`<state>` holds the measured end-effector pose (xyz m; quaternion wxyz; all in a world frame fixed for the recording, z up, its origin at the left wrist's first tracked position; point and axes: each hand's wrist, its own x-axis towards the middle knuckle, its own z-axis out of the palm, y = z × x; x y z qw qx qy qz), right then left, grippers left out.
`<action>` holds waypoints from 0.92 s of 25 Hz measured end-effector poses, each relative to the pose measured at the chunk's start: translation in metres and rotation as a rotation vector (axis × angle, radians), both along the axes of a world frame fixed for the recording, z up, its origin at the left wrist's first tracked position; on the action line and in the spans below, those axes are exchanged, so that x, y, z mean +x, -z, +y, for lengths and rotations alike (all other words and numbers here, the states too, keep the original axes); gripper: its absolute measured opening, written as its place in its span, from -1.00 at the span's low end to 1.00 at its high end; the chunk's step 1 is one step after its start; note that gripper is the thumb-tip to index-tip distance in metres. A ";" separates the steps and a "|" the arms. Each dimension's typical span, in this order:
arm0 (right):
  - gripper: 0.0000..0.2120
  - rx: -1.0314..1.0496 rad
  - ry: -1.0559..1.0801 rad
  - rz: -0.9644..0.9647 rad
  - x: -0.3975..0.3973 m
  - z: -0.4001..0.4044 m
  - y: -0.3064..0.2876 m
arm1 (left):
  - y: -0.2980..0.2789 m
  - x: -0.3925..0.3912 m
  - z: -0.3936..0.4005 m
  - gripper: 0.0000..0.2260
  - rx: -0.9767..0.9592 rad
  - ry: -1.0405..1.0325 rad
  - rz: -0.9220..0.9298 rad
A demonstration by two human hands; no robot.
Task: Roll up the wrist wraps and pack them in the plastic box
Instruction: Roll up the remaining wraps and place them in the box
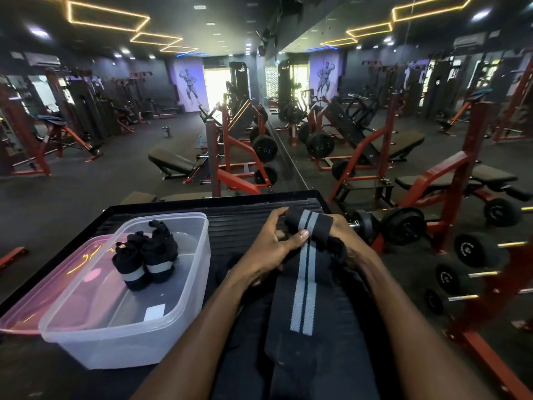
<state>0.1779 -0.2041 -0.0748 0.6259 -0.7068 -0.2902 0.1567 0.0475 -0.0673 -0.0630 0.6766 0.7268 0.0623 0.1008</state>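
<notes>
**Rolling a wrist wrap beside the plastic box**

Both hands are at the far right part of the black desk (236, 223); the left hand (271, 246) has its fingers curled round the left end of a small roll, with its thumb pressed on the grey stripe; the right hand (343, 241) is mostly hidden behind the roll, but its fingers curl round the other end, so it grips the roll too.

The roll is the far end of a long black wrist wrap (305, 272) with two grey stripes; the rest of the wrap lies flat and runs from the hands back toward the near edge of the desk, between the two arms.

The clear plastic box (184, 321) sits on the left part of the desk, with no lid on it; two rolled wrist wraps (147, 255) stand inside it, touching each other, near its far wall; a pink lid (31, 307) lies partly under the box at the left edge.

Past the right edge of the desk there are dumbbells (478, 249) on a red rack.
</notes>
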 end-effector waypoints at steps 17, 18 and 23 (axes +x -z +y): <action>-0.79 0.186 -0.031 0.200 -0.024 0.016 0.003 | 0.008 0.006 0.004 -0.72 0.250 -0.343 -0.132; -0.78 0.196 -0.023 0.147 -0.023 0.016 0.002 | 0.006 0.006 0.005 -0.68 0.251 -0.387 -0.111; -0.60 0.361 -0.232 0.223 -0.025 0.013 -0.005 | 0.002 0.009 0.010 -0.58 0.060 -0.343 0.066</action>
